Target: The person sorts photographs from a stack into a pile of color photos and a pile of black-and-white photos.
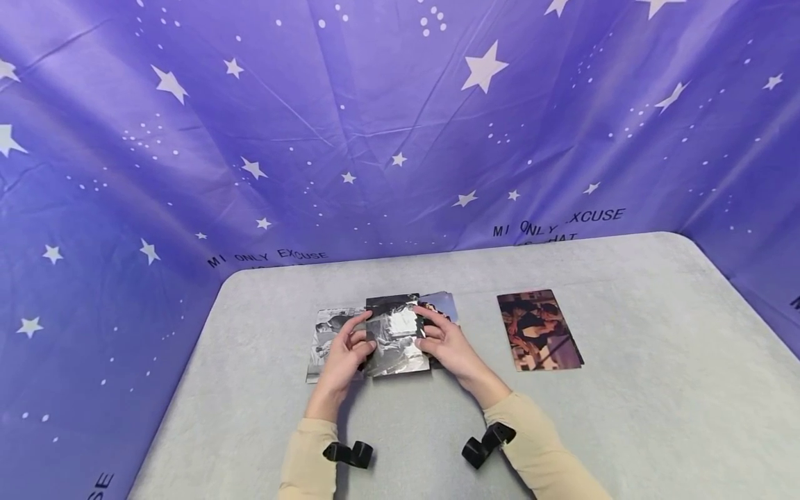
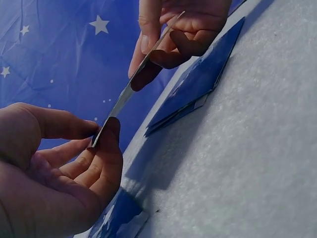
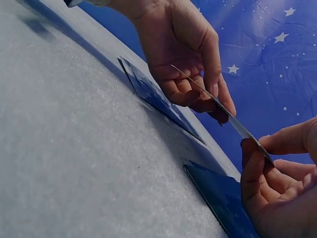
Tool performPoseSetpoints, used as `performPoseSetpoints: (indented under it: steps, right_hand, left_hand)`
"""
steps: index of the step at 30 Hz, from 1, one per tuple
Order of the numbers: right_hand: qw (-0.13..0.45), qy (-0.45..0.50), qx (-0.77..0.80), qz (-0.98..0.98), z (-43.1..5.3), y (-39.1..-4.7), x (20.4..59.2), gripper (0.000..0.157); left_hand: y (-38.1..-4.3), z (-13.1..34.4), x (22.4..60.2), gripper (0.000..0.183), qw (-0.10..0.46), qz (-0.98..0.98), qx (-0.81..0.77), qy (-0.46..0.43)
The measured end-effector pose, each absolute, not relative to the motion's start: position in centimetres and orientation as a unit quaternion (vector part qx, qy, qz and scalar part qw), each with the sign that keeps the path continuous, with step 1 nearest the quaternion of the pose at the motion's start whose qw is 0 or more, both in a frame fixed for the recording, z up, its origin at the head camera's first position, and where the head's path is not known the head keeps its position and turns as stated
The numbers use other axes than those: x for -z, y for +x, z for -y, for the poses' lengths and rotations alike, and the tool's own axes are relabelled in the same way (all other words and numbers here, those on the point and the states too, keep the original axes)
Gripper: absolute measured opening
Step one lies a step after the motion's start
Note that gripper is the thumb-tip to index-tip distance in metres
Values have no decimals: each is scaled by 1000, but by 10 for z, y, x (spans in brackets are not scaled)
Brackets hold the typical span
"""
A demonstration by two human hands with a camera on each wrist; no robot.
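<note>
Both hands hold a glossy black-and-white photo print point(image 1: 395, 340) between them, raised over the table. My left hand point(image 1: 344, 354) pinches its left edge between thumb and fingers. At the opposite edge, my right hand point(image 1: 451, 347) grips it the same way. The wrist views show the print point(image 2: 124, 96) nearly edge-on, thin and tilted. Another black-and-white photo point(image 1: 323, 342) lies on the table beside the left hand, partly covered by it. Behind the held print and right hand, a bluish photo point(image 1: 445, 304) shows only in part.
Farther right on the grey table point(image 1: 650, 333) lies a small stack of photos point(image 1: 540, 332) with a warm-coloured picture on top. A purple curtain point(image 1: 400, 104) with white stars hangs behind the table and along its sides. Black straps point(image 1: 350, 455) sit on both wrists.
</note>
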State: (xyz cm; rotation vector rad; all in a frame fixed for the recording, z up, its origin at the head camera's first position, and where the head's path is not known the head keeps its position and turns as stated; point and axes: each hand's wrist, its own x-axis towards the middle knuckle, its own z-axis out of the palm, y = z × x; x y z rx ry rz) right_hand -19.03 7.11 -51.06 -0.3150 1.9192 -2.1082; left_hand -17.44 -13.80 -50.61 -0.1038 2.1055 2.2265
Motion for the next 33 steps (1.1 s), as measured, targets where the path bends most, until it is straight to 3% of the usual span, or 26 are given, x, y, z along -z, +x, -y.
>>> performPoseSetpoints:
  steps: [33]
  right_hand:
    - [150, -150, 642, -737, -18, -202, 507, 63]
  left_hand:
    - [-172, 187, 508, 59, 20, -727, -682, -71]
